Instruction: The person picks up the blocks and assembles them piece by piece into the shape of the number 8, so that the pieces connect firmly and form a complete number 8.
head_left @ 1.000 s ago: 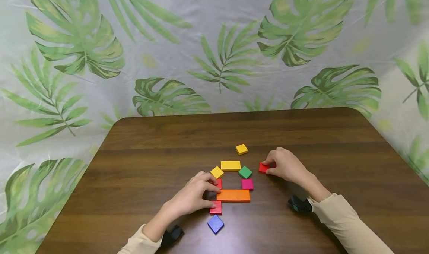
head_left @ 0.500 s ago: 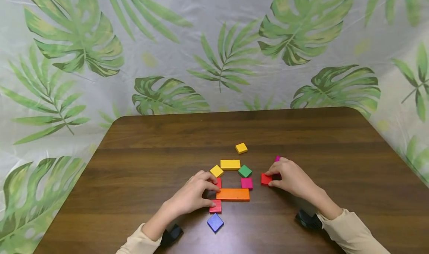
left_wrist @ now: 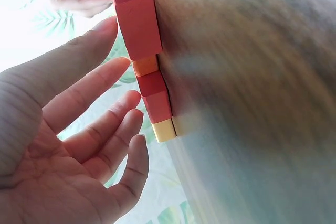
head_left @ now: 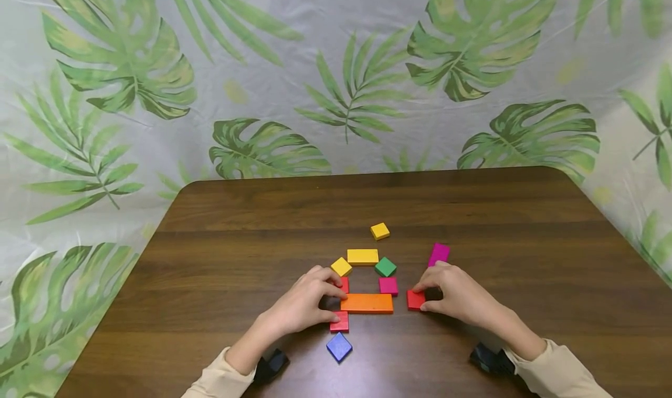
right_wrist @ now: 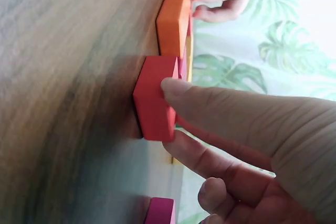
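In the head view, my right hand (head_left: 457, 292) pinches a red block (head_left: 415, 300) flat on the table, just right of the long orange block (head_left: 367, 303). The right wrist view shows my thumb on the side of that red block (right_wrist: 152, 98). My left hand (head_left: 304, 304) rests with relaxed fingers along the left side of the arrangement. Its thumb touches the lower red block (head_left: 339, 322), and the index fingertip is at the orange block's left end. Another red block (head_left: 344, 283), partly hidden, lies by the other left fingers.
Around them lie a long yellow block (head_left: 362, 257), a yellow square (head_left: 341, 266), a green block (head_left: 385, 266), a magenta square (head_left: 388, 286) and a blue block (head_left: 339, 347). Farther off are a loose yellow block (head_left: 380, 231) and a magenta block (head_left: 438, 253) beyond my right hand.
My right hand has slid the red block nearer to me, from beside the green block to beside the orange one, uncovering the magenta block. The left hand has stayed put.
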`<state>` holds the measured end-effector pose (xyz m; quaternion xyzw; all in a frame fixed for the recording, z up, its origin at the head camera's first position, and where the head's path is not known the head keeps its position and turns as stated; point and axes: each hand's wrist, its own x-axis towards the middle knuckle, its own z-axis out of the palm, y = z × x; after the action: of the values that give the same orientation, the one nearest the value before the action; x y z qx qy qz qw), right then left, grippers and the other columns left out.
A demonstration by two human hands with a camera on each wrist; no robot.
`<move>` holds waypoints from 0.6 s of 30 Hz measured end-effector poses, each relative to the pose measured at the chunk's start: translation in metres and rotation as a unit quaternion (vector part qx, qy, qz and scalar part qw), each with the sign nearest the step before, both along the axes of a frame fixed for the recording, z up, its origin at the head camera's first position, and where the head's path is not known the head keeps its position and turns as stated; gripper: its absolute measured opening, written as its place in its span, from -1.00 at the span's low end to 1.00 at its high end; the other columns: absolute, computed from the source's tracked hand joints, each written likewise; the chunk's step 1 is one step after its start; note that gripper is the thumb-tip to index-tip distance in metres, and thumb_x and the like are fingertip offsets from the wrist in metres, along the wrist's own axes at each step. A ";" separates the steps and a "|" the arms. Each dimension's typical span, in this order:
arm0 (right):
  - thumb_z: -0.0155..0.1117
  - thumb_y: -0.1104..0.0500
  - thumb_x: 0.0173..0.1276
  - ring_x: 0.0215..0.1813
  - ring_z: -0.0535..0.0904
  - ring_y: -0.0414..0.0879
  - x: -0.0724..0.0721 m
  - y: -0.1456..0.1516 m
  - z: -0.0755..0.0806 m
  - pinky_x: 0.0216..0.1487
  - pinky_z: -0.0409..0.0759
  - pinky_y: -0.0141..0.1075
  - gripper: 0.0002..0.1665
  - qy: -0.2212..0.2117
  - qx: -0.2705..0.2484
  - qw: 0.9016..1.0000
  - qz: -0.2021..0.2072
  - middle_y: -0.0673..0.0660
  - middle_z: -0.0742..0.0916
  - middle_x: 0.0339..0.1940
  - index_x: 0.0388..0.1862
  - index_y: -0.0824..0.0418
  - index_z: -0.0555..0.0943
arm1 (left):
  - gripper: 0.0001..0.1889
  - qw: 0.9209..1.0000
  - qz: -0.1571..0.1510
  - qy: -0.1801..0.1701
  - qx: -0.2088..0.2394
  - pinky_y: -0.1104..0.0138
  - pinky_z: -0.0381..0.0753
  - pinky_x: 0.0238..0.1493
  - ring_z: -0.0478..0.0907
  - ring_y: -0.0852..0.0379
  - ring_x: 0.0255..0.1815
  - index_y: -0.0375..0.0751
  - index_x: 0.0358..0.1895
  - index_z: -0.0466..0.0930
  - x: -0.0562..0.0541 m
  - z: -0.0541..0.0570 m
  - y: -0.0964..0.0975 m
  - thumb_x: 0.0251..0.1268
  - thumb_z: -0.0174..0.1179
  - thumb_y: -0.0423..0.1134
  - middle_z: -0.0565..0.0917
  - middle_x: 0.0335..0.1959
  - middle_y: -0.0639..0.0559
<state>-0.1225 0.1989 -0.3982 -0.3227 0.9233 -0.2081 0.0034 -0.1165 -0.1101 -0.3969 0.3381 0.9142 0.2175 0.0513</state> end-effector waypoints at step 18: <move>0.49 0.11 0.00 -0.38 0.39 -0.37 0.003 -0.003 -0.008 -0.36 0.44 -0.48 -0.76 -0.107 -0.077 0.991 0.032 -0.13 0.64 -0.40 -0.29 0.04 0.71 | -0.69 1.000 -0.004 -0.001 -0.001 0.22 0.40 0.07 0.38 0.12 -0.01 -0.10 -0.15 0.72 -0.001 -0.001 -0.001 -0.03 0.42 -0.15 0.58 -0.07 0.03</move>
<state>-0.1199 0.1956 -0.4060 -0.3275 0.8878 -0.3120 0.0843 -0.1175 -0.1109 -0.3975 0.3412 0.9132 0.2165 0.0530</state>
